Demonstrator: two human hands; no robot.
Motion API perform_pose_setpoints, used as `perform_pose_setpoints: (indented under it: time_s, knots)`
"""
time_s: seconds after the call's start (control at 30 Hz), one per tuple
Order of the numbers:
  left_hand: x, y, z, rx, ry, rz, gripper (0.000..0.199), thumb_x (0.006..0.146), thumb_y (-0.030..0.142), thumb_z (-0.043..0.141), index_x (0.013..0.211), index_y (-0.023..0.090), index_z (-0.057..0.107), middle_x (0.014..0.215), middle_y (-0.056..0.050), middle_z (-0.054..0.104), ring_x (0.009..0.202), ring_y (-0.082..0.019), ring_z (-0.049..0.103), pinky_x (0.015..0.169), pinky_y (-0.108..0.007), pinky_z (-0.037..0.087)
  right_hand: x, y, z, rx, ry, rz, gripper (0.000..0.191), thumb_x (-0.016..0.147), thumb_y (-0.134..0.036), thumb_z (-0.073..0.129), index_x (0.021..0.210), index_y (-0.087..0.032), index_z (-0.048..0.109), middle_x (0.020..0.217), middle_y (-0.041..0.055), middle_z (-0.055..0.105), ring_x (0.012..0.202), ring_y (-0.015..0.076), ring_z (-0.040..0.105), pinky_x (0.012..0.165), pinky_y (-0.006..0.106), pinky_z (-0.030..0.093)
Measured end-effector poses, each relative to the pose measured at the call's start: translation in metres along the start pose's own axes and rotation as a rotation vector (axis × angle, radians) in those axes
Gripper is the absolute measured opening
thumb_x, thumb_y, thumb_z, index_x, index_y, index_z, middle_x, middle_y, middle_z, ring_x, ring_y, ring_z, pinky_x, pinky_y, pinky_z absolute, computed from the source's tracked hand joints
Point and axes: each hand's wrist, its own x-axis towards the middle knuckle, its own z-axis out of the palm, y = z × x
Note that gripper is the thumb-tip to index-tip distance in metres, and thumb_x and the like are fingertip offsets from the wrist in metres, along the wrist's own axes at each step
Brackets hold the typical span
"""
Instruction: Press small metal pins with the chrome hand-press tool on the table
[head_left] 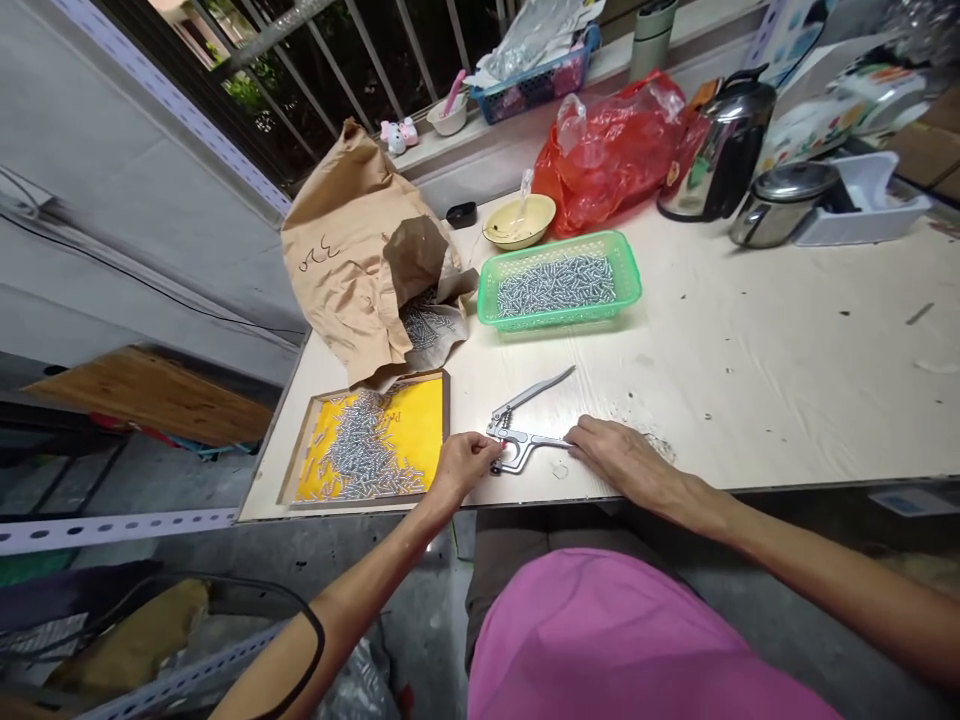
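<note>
Silver spring-loaded pliers (516, 438) lie near the table's front edge, their two handles spread apart and a coil spring showing by the pivot. My right hand (619, 458) is closed around the end of the lower handle. At the jaw end, my left hand (466, 462) is pinched; whatever sits between its fingertips is too small to make out. Just left of that hand is a shallow tray (421, 420) with a yellow bottom. A heap of small shiny metal pins (360, 450) covers much of it.
Behind the pliers stands a green plastic basket (634, 275) of similar metal pieces. A torn brown paper bag (337, 260) spills more. Farther back are a yellow bowl (536, 215), a red plastic bag (607, 150), a kettle (724, 150) and a lidded metal pot (780, 205).
</note>
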Motion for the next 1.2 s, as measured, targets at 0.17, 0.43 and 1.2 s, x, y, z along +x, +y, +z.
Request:
perform_pose_setpoints:
  time_s: [0.17, 0.43, 1.2]
  knots:
    - [0.001, 0.002, 0.001, 0.109, 0.002, 0.018, 0.035, 0.071, 0.045, 0.058, 0.068, 0.013, 0.07, 0.053, 0.001, 0.056, 0.051, -0.009, 0.043, 0.049, -0.021, 0.029, 0.0, 0.001, 0.004, 0.001, 0.037, 0.007, 0.021, 0.095, -0.018, 0.04, 0.087, -0.015, 0.06, 0.084, 0.0056, 0.058, 0.072, 0.0147, 0.053, 0.062, 0.027, 0.034]
    - [0.005, 0.001, -0.002, 0.024, -0.194, -0.149, 0.024, 0.071, 0.036, 0.058, 0.059, 0.015, 0.06, 0.039, 0.007, 0.037, 0.036, -0.007, 0.035, 0.04, -0.021, 0.028, -0.002, 0.0, 0.009, -0.014, 0.046, 0.025, 0.023, 0.094, -0.014, 0.037, 0.087, -0.016, 0.059, 0.082, 0.0045, 0.057, 0.068, 0.0141, 0.049, 0.06, 0.028, 0.031]
    - [-0.006, -0.008, 0.004, -0.093, -0.206, -0.204, 0.039, 0.078, 0.046, 0.058, 0.053, 0.017, 0.049, 0.036, 0.007, 0.035, 0.032, -0.007, 0.033, 0.038, -0.022, 0.023, 0.049, 0.009, -0.034, -0.128, -0.094, -0.104, 0.062, 0.071, -0.04, 0.072, 0.122, -0.011, 0.05, 0.109, 0.0149, 0.059, 0.101, 0.0293, 0.05, 0.087, 0.041, 0.038]
